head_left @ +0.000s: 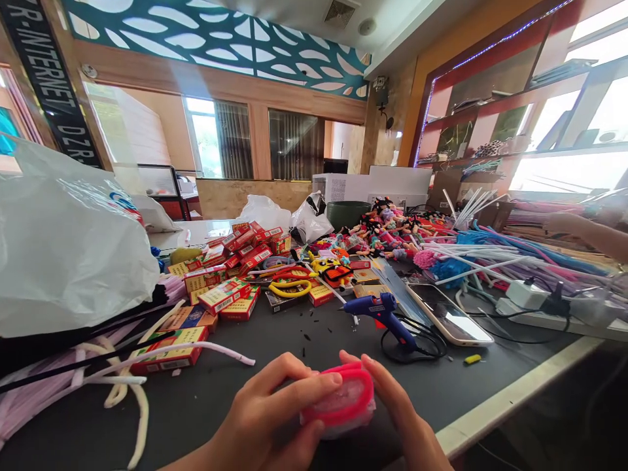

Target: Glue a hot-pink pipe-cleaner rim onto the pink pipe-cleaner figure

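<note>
A round object with a bright pink rim and a pale pink, fuzzy body point(343, 398) is held low over the dark table at the bottom centre. My left hand point(275, 409) grips its left side, thumb below and a finger on the top face. Along the right side lie the fingers of my right hand point(397, 405), pressed against the rim. Beyond the hands, a blue glue gun point(380, 314) rests on the table beside its coiled black cable.
Red and yellow boxes point(240, 304) pile up at centre left, near a white plastic bag point(73, 248). A phone point(449, 313), pipe cleaners point(490, 252) and a power strip point(544, 314) lie right. Another person's arm point(589, 235) shows at far right.
</note>
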`<state>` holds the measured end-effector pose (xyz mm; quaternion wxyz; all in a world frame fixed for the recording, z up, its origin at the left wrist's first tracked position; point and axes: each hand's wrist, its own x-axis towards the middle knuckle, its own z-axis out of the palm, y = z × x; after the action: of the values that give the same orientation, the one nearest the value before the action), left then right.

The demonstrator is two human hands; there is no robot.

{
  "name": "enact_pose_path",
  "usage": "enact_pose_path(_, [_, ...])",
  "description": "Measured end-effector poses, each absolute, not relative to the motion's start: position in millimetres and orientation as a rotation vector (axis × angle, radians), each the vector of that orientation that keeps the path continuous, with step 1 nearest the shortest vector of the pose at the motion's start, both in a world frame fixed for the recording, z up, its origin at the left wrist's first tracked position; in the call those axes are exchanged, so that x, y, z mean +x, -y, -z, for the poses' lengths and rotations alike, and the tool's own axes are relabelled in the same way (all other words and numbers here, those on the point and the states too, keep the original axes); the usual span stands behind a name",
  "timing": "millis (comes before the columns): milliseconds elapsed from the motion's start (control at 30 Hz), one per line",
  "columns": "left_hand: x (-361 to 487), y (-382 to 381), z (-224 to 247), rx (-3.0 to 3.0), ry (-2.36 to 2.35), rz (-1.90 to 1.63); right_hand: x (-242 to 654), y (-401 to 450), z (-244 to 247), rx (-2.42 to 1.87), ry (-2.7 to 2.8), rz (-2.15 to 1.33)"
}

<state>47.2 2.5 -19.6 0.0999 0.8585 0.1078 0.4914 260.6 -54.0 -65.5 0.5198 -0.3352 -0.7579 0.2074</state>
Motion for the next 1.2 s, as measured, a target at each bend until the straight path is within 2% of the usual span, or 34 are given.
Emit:
enact_pose_path(267, [42.5, 6.1, 11.4, 2.489, -0.397, -1.261, 255.4, 45.3, 75.9, -0.708, 1.893, 0.058])
enact_pose_path(600, [45.3, 13.9, 11.2, 2.515, -0.410, -1.284, 245.8, 40.7, 69.0, -0.568, 1.717, 0.292])
enact_pose_path(833, [48.5, 18.1, 11.9, 2.559, -0.404, -1.339, 250.9, 50.0, 80.6, -0.593, 1.754, 0.013])
enact_pose_path(1200, [47.8, 17.4, 7.7, 2.594, -0.411, -1.318, 250.9, 48.2, 78.0, -0.539, 1.754, 0.080])
